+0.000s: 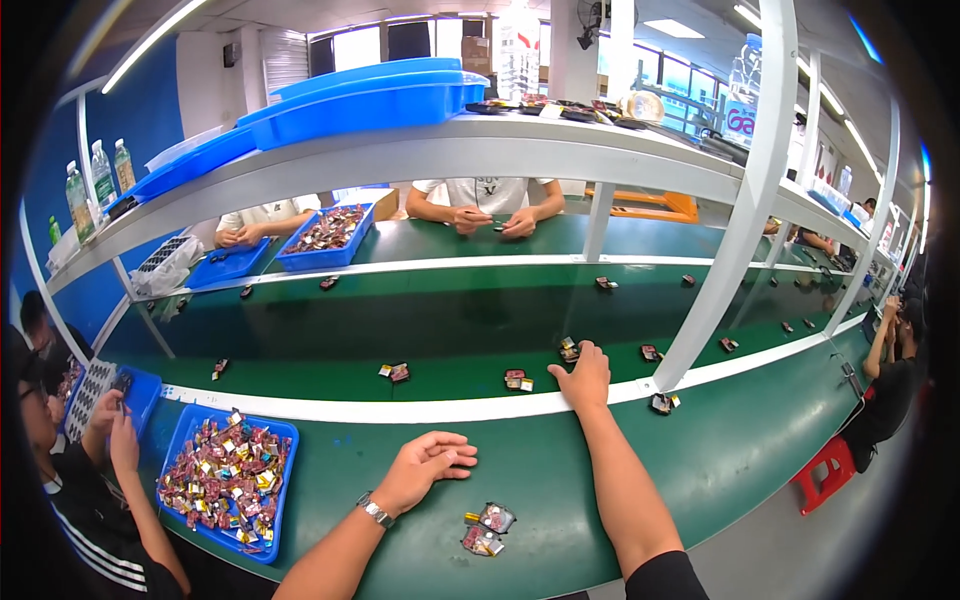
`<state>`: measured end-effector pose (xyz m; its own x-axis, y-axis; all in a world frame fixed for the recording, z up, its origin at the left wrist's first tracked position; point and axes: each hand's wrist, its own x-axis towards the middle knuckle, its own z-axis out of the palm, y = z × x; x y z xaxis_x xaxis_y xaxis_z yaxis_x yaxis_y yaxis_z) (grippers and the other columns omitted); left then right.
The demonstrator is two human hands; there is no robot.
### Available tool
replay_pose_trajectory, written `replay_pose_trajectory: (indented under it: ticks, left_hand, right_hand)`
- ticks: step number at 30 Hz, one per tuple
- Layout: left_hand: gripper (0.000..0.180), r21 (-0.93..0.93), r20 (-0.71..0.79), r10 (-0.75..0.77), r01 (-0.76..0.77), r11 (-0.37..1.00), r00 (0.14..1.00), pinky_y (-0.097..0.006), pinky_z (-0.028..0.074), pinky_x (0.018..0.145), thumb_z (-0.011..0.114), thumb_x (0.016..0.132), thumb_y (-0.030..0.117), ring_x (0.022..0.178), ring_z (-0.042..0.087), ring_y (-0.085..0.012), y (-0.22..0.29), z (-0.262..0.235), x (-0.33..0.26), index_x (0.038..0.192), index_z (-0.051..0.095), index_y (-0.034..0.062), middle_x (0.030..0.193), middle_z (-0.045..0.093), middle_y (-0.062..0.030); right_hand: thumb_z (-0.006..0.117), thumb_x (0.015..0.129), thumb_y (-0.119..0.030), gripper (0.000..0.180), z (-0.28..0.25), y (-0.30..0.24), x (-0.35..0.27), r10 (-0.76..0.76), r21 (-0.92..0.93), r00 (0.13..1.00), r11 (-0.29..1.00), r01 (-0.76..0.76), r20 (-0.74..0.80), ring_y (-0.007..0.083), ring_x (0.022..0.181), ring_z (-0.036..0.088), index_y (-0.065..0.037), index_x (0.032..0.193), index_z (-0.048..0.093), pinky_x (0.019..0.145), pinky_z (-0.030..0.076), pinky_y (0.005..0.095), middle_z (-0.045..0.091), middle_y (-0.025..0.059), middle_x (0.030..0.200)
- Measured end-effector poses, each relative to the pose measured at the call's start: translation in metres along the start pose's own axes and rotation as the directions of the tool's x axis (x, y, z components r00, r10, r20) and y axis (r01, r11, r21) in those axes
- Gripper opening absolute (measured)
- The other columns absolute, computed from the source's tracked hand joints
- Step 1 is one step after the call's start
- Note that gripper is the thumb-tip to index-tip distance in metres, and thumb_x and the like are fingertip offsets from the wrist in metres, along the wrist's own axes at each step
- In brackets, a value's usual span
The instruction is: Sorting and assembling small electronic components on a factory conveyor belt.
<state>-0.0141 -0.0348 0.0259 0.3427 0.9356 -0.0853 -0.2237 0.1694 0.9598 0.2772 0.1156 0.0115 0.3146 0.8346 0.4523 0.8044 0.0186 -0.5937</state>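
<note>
R forearm, hand by module, grn tbl, bright rm

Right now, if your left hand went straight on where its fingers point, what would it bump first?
Probably your right forearm, across the green tabletop from the left hand; depth is unclear, so it might pass underneath.

On the big bottle at the upper right, we see large pink letters on a label. A white shirt at upper centre carries dark letters, and a clear bottle above it a red mark. Labels on the upper-left bottles we cannot read.
</note>
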Motion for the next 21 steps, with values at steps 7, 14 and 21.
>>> replay_pose_trajectory:
  ticks: [7, 14, 21]
  left_hand:
    - [0.025, -0.001, 0.044, 0.037, -0.037, 0.999, 0.998, -0.035, 0.057, 0.085, 0.049, 0.1, 0.006, 0.1, 0.067, -0.0255, -0.005, -0.008, 0.0, 0.123, 0.054, -0.0036, 0.116, 0.064, -0.0202]
    - [0.03, -0.016, -0.079, 0.026, -0.028, 0.999, 0.997, -0.033, 0.056, 0.081, 0.048, 0.102, 0.013, 0.091, 0.067, -0.0215, -0.001, -0.006, -0.006, 0.128, 0.051, -0.0034, 0.113, 0.064, -0.0167]
    - [0.045, -0.035, 0.265, -0.163, 0.179, 0.983, 0.95, -0.032, 0.054, 0.086, 0.042, 0.106, 0.029, 0.1, 0.063, -0.014, -0.004, -0.003, -0.009, 0.138, 0.047, -0.0029, 0.118, 0.063, -0.0101]
  right_hand:
    - [0.08, 0.073, -0.013, 0.046, 0.003, 0.016, 0.003, 0.058, 0.075, 0.998, 0.996, -0.055, -0.034, 0.0301, 0.099, 0.062, -0.002, 0.113, 0.059, 0.088, 0.049, 0.0406, 0.067, 0.0128, 0.1]
    - [0.082, 0.07, -0.009, 0.054, -0.038, -0.017, -0.068, -0.365, 0.725, 0.835, 0.686, -0.058, 0.412, 0.0161, 0.105, 0.062, -0.007, 0.119, 0.06, 0.095, 0.046, 0.0343, 0.067, 0.0036, 0.11]
    - [0.083, 0.069, -0.006, 0.054, -0.078, -0.073, -0.12, -0.675, 0.737, 0.575, 0.653, 0.175, 0.462, 0.0245, 0.112, 0.058, -0.01, 0.119, 0.064, 0.101, 0.046, 0.0387, 0.067, 0.0067, 0.113]
